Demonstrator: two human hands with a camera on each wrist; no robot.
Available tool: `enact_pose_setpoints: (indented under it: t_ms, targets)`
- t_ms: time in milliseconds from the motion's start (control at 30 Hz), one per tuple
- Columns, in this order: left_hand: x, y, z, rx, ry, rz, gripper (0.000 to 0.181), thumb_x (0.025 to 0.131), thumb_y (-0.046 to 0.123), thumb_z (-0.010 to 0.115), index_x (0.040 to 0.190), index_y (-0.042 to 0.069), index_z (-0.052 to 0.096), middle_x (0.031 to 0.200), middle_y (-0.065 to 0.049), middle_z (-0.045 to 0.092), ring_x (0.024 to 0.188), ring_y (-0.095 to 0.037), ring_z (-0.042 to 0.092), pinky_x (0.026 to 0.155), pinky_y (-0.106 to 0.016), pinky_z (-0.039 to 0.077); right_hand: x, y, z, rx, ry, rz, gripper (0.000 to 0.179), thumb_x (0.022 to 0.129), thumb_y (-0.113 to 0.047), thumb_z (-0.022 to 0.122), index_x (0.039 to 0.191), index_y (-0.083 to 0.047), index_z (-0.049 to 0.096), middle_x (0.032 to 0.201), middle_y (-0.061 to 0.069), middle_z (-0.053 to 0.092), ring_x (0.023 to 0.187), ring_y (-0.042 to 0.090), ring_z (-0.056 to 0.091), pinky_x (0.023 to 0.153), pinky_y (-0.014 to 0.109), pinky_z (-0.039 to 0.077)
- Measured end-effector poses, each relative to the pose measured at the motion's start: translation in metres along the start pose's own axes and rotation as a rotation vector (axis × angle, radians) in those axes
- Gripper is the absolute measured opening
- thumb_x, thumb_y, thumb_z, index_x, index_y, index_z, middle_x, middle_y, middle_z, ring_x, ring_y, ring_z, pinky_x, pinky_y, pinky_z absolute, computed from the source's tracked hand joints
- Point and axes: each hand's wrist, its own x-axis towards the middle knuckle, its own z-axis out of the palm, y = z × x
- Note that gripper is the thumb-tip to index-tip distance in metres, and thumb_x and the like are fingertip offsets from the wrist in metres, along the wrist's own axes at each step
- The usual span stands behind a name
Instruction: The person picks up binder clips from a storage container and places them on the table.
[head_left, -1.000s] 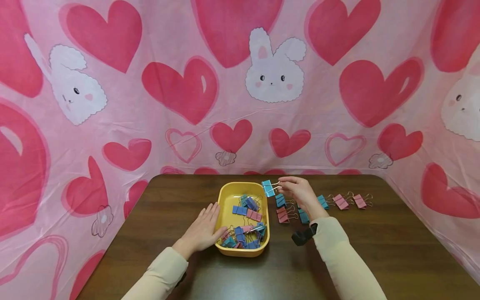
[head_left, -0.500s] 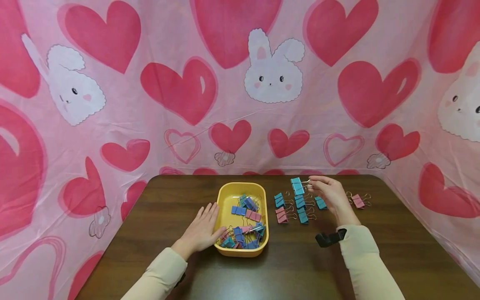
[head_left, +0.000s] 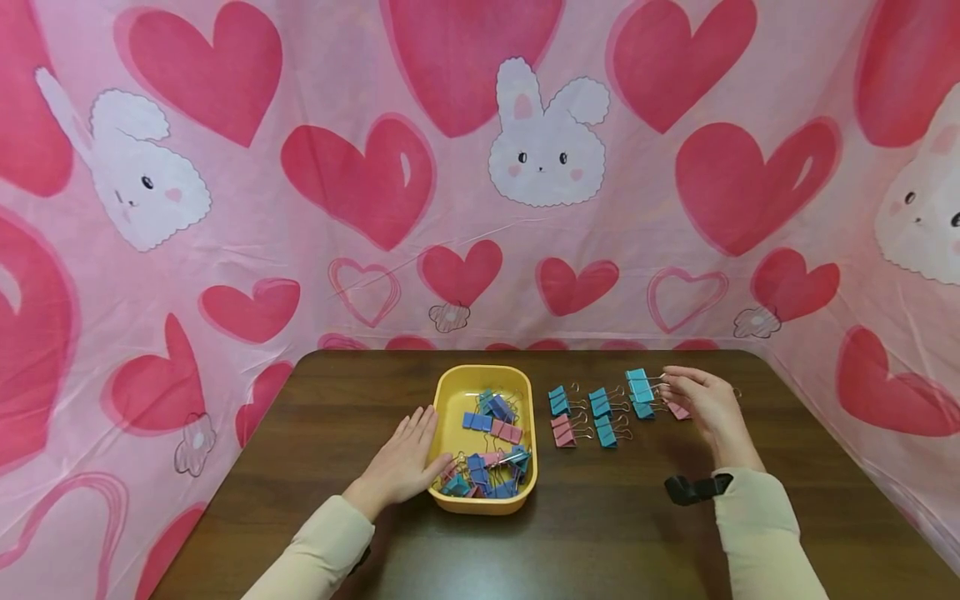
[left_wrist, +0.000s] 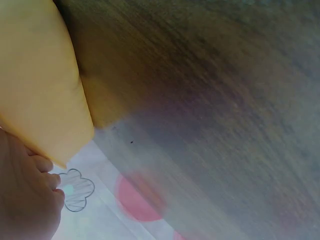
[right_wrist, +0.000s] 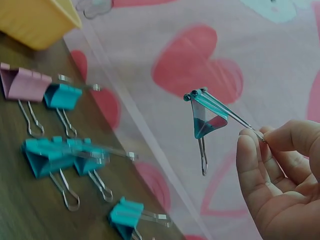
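Observation:
My right hand pinches a teal binder clip by one wire handle, between thumb and fingertips. In the right wrist view this binder clip hangs with its other wire handle pointing down. In the head view it overlaps a teal clip lying on the table. Along the left side of a yellow bin lies my left hand, its fingers extended against the rim. Blue, pink and teal binder clips lie loosely inside the bin. The left wrist view shows only the bin's outer wall and part of the hand.
Right of the bin, binder clips stand in short rows on the brown table: a pink clip, a teal clip and several others. My right hand partly hides another pink clip. A pink heart-patterned cloth hangs behind the table.
My right hand has carried the teal binder clip rightward from the bin's back right corner, past the standing clips, and dipped slightly. My left hand stays at the bin.

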Motion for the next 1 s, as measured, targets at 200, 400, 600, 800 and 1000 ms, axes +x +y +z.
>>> enact_pose_setpoints:
  t_ms: [200, 400, 600, 800, 1000]
  targets:
    - [-0.001, 0.001, 0.0, -0.002, -0.005, -0.015, 0.075, 0.093, 0.047, 0.043, 0.142, -0.006, 0.023, 0.149, -0.016, 0.02, 0.137, -0.03, 0.014, 0.109, -0.041, 0.012, -0.007, 0.005, -0.019, -0.066, 0.044, 0.014, 0.027, 0.091, 0.003, 0.052, 0.081, -0.013, 0.072, 0.075, 0.001, 0.067, 0.066, 0.01, 0.065, 0.064, 0.022, 0.052]
    - [0.0, 0.001, -0.001, -0.01, -0.008, -0.018, 0.075, 0.093, 0.047, 0.043, 0.142, -0.006, 0.023, 0.149, -0.017, 0.021, 0.137, -0.031, 0.014, 0.109, -0.042, 0.012, -0.01, 0.017, -0.032, -0.143, 0.053, 0.081, 0.027, 0.091, 0.005, 0.049, 0.086, -0.011, 0.071, 0.077, -0.003, 0.067, 0.069, 0.008, 0.065, 0.066, 0.023, 0.052]
    - [-0.001, 0.001, -0.001, -0.007, -0.008, -0.014, 0.075, 0.093, 0.047, 0.042, 0.142, -0.006, 0.023, 0.149, -0.018, 0.021, 0.136, -0.032, 0.015, 0.109, -0.042, 0.012, -0.011, 0.035, -0.038, -0.272, 0.051, 0.126, 0.021, 0.091, 0.005, 0.048, 0.106, 0.015, 0.059, 0.08, -0.004, 0.064, 0.071, 0.008, 0.064, 0.067, 0.023, 0.053]
    - [-0.001, 0.0, 0.001, -0.014, -0.009, -0.021, 0.075, 0.093, 0.048, 0.042, 0.142, -0.006, 0.023, 0.149, -0.017, 0.02, 0.137, -0.03, 0.013, 0.109, -0.041, 0.011, -0.008, 0.05, -0.039, -0.368, 0.047, 0.152, 0.032, 0.091, 0.005, 0.046, 0.111, 0.029, 0.043, 0.081, 0.002, 0.063, 0.07, 0.007, 0.063, 0.067, 0.024, 0.053]
    - [0.0, 0.0, 0.001, -0.014, -0.015, -0.023, 0.076, 0.093, 0.048, 0.042, 0.143, -0.005, 0.022, 0.149, -0.017, 0.019, 0.137, -0.03, 0.013, 0.109, -0.041, 0.011, -0.006, 0.057, -0.039, -0.413, 0.045, 0.151, 0.035, 0.09, 0.006, 0.047, 0.114, 0.031, 0.038, 0.08, 0.009, 0.065, 0.068, 0.009, 0.064, 0.065, 0.024, 0.053]
